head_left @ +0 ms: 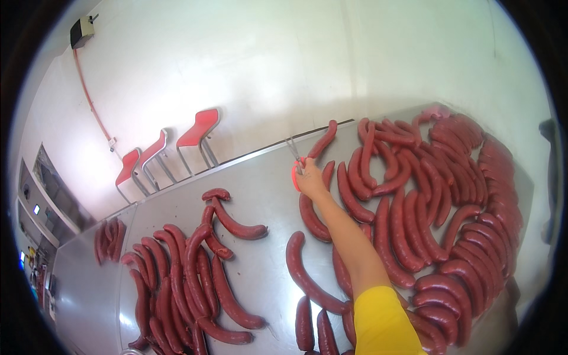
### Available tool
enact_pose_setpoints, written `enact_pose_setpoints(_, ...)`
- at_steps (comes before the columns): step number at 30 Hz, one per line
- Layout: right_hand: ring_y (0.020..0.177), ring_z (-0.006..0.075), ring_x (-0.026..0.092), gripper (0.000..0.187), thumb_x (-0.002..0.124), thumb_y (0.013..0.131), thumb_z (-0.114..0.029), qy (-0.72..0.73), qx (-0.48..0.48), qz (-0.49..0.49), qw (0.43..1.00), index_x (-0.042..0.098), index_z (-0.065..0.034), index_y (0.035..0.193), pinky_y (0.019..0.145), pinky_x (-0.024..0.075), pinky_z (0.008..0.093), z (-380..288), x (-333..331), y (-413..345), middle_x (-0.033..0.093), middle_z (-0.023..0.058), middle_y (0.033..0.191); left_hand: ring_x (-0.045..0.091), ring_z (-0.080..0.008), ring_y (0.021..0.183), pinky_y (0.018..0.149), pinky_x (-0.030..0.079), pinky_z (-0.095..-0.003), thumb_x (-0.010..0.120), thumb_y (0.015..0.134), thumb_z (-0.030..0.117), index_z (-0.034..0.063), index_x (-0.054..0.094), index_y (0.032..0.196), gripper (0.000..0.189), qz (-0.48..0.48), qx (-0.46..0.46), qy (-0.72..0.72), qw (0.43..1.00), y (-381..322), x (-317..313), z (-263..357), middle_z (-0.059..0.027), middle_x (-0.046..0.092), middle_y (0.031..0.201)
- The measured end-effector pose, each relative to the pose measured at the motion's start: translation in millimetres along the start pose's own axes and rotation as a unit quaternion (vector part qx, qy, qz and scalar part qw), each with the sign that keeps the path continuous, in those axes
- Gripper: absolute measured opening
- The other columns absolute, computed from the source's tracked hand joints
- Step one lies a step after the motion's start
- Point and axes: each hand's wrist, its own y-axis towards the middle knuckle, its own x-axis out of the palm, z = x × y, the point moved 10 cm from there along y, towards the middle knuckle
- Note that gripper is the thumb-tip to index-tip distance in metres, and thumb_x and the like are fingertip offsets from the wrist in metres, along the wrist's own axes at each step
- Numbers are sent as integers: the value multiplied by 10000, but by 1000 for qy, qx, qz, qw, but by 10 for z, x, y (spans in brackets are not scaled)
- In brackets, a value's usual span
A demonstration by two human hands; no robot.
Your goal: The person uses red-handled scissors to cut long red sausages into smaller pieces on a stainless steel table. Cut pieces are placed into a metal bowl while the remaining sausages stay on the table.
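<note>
My right hand (313, 181) reaches out over the steel table, with a yellow sleeve on that arm. It grips a pair of scissors with red handles (294, 178), whose blades point away from me and are spread apart. Just beyond the fingers lies a single dark red sausage (324, 140); I cannot tell whether they touch it. A curved sausage (312, 218) lies partly hidden under my forearm, and another (306, 278) bends across the metal nearer to me. My left hand is out of view.
Many sausages (501, 195) cover the right side of the steel table (266, 186), several in tight rows. A looser pile (166, 301) lies on the left, with a small bunch (109, 239) farther off. Red chairs (199, 128) stand beyond the table's far edge, by the wall.
</note>
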Motion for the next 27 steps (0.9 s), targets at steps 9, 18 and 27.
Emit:
enact_pose_setpoints(9, 1004, 359, 578, 437, 628, 792, -279, -38, -20, -122, 992, 498, -12, 1114, 836, 463, 401, -211, 463, -243, 597, 226, 1054, 573, -122, 732, 625, 469, -227, 580, 876, 64, 47, 537, 1098, 227, 15, -12, -20, 1000, -70, -108, -42, -53, 597, 867)
enact_pose_setpoints(18, 986, 338, 602, 498, 690, 746, -354, -55, -32, -361, 930, 528, -63, 1116, 833, 469, 411, -326, 1587, -1126, 638, 139, 1045, 567, -131, 709, 601, 469, -243, 609, 876, 162, 31, 527, 1135, 302, 49, 16, 77, 996, -126, -309, -59, -64, 594, 852)
enact_pose_setpoints(27, 966, 327, 615, 426, 655, 755, -326, -178, -30, -410, 894, 569, -45, 1063, 825, 475, 408, -933, 1675, -1877, 646, 167, 1015, 585, -137, 714, 596, 482, -241, 613, 876, 142, 13, 524, 1120, 290, -55, 34, 28, 998, -191, -37, -146, -84, 604, 893)
